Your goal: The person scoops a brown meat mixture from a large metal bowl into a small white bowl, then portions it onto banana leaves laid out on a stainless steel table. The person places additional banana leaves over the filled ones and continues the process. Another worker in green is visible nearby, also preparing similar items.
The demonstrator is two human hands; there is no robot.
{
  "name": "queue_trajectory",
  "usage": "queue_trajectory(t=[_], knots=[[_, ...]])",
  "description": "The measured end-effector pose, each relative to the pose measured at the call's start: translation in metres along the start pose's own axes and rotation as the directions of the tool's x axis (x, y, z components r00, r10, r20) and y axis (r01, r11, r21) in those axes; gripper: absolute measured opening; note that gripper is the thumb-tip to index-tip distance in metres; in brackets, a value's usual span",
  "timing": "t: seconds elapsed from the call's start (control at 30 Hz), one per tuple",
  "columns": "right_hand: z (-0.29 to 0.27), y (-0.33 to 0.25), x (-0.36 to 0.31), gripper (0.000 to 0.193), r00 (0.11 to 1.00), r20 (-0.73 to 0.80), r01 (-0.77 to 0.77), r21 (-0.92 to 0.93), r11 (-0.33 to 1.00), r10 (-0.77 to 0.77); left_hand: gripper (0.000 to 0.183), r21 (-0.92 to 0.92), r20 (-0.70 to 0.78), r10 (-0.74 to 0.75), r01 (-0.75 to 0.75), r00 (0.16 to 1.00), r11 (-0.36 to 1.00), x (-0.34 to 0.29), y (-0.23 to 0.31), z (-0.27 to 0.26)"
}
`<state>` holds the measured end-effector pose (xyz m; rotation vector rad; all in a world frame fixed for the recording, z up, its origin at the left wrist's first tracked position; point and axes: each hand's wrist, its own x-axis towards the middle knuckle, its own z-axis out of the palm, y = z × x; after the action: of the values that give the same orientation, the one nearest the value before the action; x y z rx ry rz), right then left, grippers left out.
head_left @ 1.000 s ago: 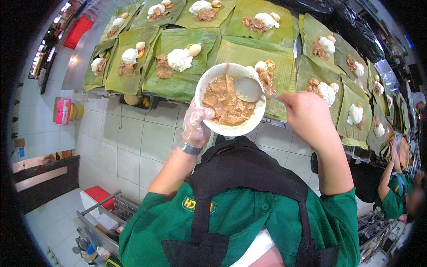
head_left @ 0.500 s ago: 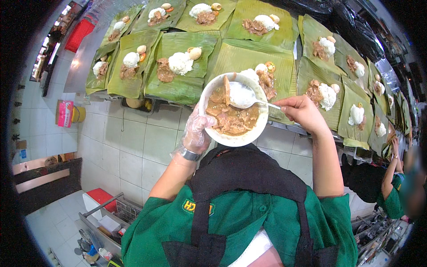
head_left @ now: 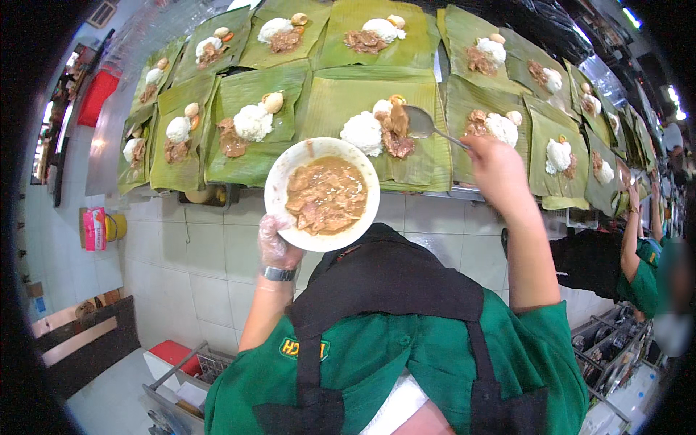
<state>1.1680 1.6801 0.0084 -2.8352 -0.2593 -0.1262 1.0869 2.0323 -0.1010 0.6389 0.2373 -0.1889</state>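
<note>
- Just taken the spoon [head_left: 419,122] out of the white bowl [head_left: 272,190], after dipping in the stew [head_left: 326,196] half a second ago — now held over the near row, at the right of a wide banana leaf [head_left: 335,101].
- Also drawn the bowl slightly left and closer to the body, uncovering more of the rice [head_left: 361,133] on that leaf; seems to mean a portion passing from bowl to leaf, beside the brown meat [head_left: 398,145].
- Cannot tell contact from a small gap between spoon and meat.
- Gripping the bowl's lower left rim with the fingers of the gloved left hand [head_left: 280,245], above a wristwatch [head_left: 278,273].
- Pinching the spoon handle with the fingers of the right hand [head_left: 500,170], slightly blurred.
- Spread along the counter [head_left: 107,156]: overlapping green leaves in two rows, mostly with rice, meat and an egg [head_left: 272,102].
- Around the room: pale floor tiles [head_left: 206,254], a red box [head_left: 98,96] and yellow bucket [head_left: 114,227] at left, black plastic [head_left: 544,22] beyond the leaves — and, far right, a co-worker's green sleeve [head_left: 641,264].
</note>
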Motion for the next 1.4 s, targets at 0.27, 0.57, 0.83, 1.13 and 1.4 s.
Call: queue_trajectory(t=[0.27, 0.57, 0.83, 1.13, 1.4], knots=[[0.019, 0.008, 0.003, 0.022, 0.986, -0.150, -0.057, 0.072, 0.996, 0.067, 0.077, -0.115, -0.015, 0.018, -0.020, 1.000, 0.993, -0.008, -0.001, 0.001], [-0.013, -0.051, -0.044, 0.025, 0.980, 0.127, 0.108, 0.308, 0.945, -0.153, 0.069, -0.114, 0.057, -0.021, 0.028, 0.998, 0.993, 0.008, -0.028, 0.017], [-0.008, -0.042, -0.054, 0.032, 0.941, 0.253, 0.086, 0.468, 0.880, -0.226, 0.081, -0.121, 0.114, -0.133, 0.147, 0.984, 0.982, 0.013, -0.049, 0.041], [0.041, 0.005, -0.072, 0.054, 0.843, 0.537, -0.534, 0.832, -0.149, -0.025, 0.081, 0.033, 0.127, -0.228, 0.225, 0.965, 0.974, 0.018, -0.038, 0.048], [0.083, -0.056, -0.100, 0.069, 0.886, 0.458, -0.421, 0.736, -0.530, -0.068, 0.079, 0.129, 0.320, -0.456, 0.439, 0.830, 0.889, 0.020, -0.022, 0.046]])
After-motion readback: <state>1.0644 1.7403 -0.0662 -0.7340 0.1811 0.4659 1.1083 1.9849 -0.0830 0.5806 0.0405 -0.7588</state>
